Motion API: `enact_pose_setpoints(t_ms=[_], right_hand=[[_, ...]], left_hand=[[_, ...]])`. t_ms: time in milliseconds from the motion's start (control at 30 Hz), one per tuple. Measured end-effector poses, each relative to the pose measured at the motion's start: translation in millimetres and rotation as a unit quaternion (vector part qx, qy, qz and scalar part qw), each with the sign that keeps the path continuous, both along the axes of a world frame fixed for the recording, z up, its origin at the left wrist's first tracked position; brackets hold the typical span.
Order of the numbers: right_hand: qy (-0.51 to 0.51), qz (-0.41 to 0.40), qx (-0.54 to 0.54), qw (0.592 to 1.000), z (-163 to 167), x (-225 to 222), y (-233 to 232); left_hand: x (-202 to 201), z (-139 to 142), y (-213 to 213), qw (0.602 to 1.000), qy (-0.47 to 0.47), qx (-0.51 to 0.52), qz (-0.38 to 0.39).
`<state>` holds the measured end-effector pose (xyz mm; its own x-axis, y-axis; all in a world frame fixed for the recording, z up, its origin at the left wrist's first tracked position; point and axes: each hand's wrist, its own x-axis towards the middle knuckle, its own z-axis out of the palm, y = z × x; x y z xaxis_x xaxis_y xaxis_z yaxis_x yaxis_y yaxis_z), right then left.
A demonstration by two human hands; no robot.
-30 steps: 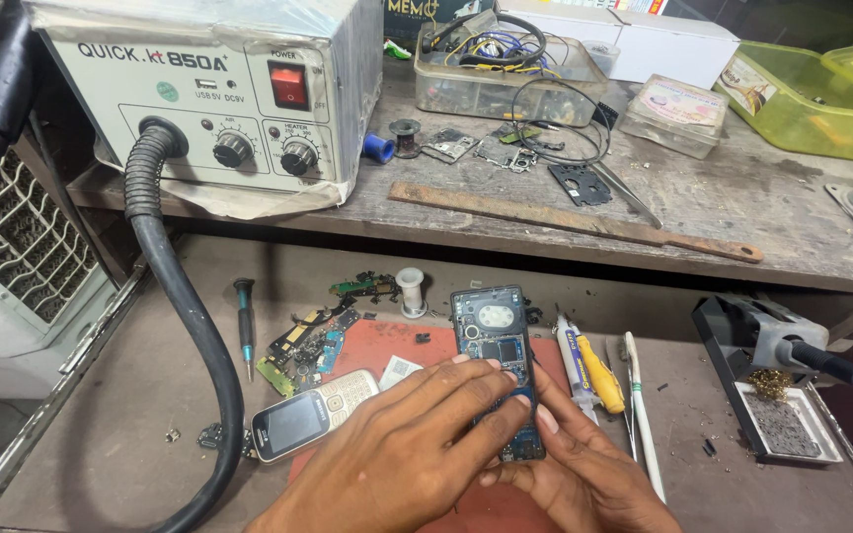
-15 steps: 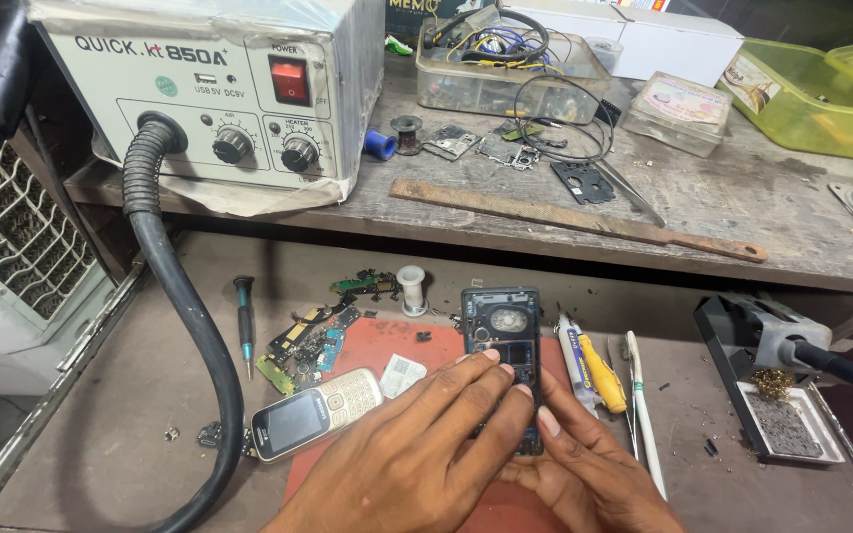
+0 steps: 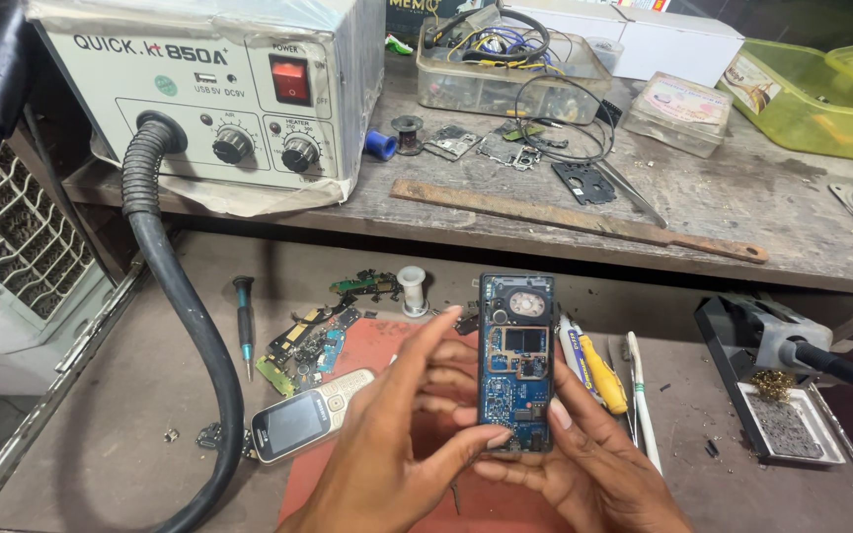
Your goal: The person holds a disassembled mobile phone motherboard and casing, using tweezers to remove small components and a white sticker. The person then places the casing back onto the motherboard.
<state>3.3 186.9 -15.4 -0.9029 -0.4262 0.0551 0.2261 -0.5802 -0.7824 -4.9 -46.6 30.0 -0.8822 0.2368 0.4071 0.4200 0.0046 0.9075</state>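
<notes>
I hold an opened mobile phone [image 3: 517, 360] upright above a red work mat [image 3: 387, 345], its blue circuit board facing me. My right hand [image 3: 594, 469] grips its lower right edge from below. My left hand [image 3: 397, 444] touches its left side and bottom, the thumb on the lower edge and the index finger raised. A small silver keypad phone [image 3: 310, 415] lies face up on the bench just left of my left hand.
A hot-air rework station [image 3: 204, 94] with a black hose [image 3: 185, 326] stands on the upper shelf at left. Loose circuit boards [image 3: 313, 336], a screwdriver [image 3: 245, 321], a solder spool [image 3: 412, 288], tweezers and yellow-handled tools [image 3: 599, 370] lie around. A soldering iron stand [image 3: 777, 390] sits right.
The opened phone has been lifted off the mat and tilted up toward me. My left fingers have shifted from covering it to its left edge.
</notes>
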Motion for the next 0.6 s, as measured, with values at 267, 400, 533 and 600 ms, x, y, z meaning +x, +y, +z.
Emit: enact_pose_setpoints(t_ms=[267, 400, 533, 600], right_hand=[[0.007, -0.019, 0.007, 1.0, -9, 1, 2], [0.009, -0.048, 0.02, 0.999, -9, 3, 3], [0.005, -0.08, 0.041, 0.996, -5, 5, 2], [0.011, -0.065, 0.038, 0.997, -1, 6, 0]], left_hand=[[2, 6, -14, 0.915, 0.355, -0.182, 0.06], [2, 9, -14, 0.883, 0.409, -0.219, 0.077], [9, 8, -13, 0.87, 0.423, -0.236, 0.096], [11, 5, -9, 0.872, 0.418, -0.232, 0.102]])
